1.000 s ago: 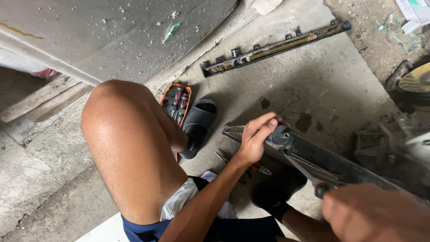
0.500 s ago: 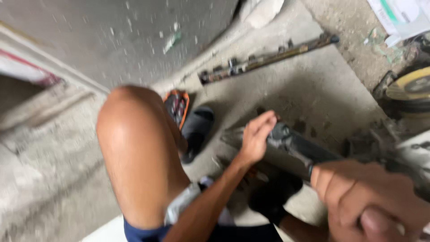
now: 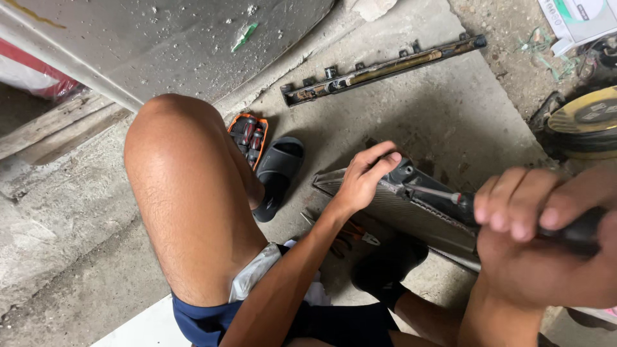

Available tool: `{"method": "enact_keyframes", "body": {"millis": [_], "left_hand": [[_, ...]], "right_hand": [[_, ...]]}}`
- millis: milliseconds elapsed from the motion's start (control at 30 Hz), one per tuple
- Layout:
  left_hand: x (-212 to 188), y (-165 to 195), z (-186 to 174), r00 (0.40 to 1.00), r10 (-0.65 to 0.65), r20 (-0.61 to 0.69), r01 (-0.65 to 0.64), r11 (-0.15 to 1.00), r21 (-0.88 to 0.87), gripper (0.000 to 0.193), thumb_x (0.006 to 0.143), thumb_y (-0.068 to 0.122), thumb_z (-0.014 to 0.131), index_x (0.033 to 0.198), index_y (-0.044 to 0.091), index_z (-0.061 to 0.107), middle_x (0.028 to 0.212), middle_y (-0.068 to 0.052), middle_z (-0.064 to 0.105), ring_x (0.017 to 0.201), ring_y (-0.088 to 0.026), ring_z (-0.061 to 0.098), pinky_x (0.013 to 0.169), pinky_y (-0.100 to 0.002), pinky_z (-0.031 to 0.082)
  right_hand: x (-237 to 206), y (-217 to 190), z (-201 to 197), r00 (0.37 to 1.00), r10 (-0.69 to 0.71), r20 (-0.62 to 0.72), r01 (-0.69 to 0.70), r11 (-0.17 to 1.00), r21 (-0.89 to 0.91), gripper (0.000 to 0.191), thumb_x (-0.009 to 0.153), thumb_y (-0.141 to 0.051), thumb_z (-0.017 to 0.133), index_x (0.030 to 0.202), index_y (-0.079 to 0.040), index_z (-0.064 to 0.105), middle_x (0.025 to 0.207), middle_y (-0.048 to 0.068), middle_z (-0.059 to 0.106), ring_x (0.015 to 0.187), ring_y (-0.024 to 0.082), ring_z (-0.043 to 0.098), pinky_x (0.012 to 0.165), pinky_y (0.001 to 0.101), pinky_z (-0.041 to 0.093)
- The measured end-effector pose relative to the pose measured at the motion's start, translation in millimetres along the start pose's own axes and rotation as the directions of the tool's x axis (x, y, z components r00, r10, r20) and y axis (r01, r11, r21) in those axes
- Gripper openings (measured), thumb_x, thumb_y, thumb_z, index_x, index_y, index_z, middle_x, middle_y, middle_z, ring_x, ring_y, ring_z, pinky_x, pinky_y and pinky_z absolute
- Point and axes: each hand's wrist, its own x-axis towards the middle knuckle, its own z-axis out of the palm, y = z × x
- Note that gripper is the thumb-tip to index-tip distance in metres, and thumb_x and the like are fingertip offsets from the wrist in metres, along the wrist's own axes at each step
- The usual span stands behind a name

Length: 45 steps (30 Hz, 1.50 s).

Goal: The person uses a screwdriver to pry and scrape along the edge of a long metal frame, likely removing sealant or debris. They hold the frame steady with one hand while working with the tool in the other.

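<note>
My left hand (image 3: 366, 177) grips the near top corner of a finned metal radiator (image 3: 402, 209) that stands tilted on the concrete floor. My right hand (image 3: 546, 238) is closed around the dark handle of a screwdriver (image 3: 450, 196). Its shaft points left, and the tip sits at the black end bracket of the radiator, just beside my left fingers. My bare left knee (image 3: 180, 173) is raised at the centre left.
A long rusty metal bar with fittings (image 3: 379, 67) lies on the floor further off. An orange case of tool bits (image 3: 249, 138) and a black slipper (image 3: 277, 173) sit by my knee. Pliers (image 3: 350, 232) lie under my forearm. A yellow-topped round object (image 3: 588, 122) is at right.
My right hand has risen and come close to the camera with the screwdriver, whose tip now meets the radiator's end. My left hand keeps its hold on the corner.
</note>
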Motion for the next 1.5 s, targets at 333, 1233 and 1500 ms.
{"method": "enact_keyframes", "body": {"millis": [333, 1233, 1500], "left_hand": [[23.3, 21.7, -11.5, 0.941, -0.024, 0.338, -0.005, 0.996, 0.085, 0.045, 0.1, 0.049, 0.052, 0.115, 0.016, 0.078, 0.111, -0.007, 0.078, 0.111, -0.024, 0.069, 0.101, -0.04, 0.048], [77.7, 19.8, -14.8, 0.677, -0.371, 0.636, 0.084, 0.897, 0.434, 0.062, 0.078, 0.062, 0.065, 0.107, 0.008, 0.077, 0.1, -0.005, 0.076, 0.091, -0.018, 0.068, 0.072, -0.037, 0.052], [72.3, 28.2, -15.1, 0.657, -0.27, 0.703, -0.05, 0.916, 0.398, 0.056, 0.086, 0.056, 0.06, 0.095, 0.005, 0.081, 0.077, -0.006, 0.071, 0.072, -0.017, 0.06, 0.066, -0.039, 0.049]], "right_hand": [[-21.1, 0.7, -23.1, 0.972, -0.164, 0.169, 0.133, 0.975, 0.181, 0.034, 0.093, -0.046, 0.06, 0.08, -0.015, 0.057, 0.059, -0.002, 0.052, 0.05, 0.011, 0.042, 0.055, 0.0318, 0.034], [-18.4, -13.8, 22.1, 0.907, -0.111, 0.406, 0.072, 0.991, 0.111, 0.026, 0.103, -0.011, 0.05, 0.079, -0.003, 0.054, 0.062, 0.008, 0.053, 0.049, 0.017, 0.049, 0.051, 0.0331, 0.041], [25.0, 26.9, 107.6, 0.833, -0.273, 0.481, 0.545, 0.555, -0.629, 0.017, 0.099, -0.001, 0.049, 0.083, -0.002, 0.046, 0.068, 0.008, 0.051, 0.058, 0.018, 0.055, 0.051, 0.0306, 0.045]]}}
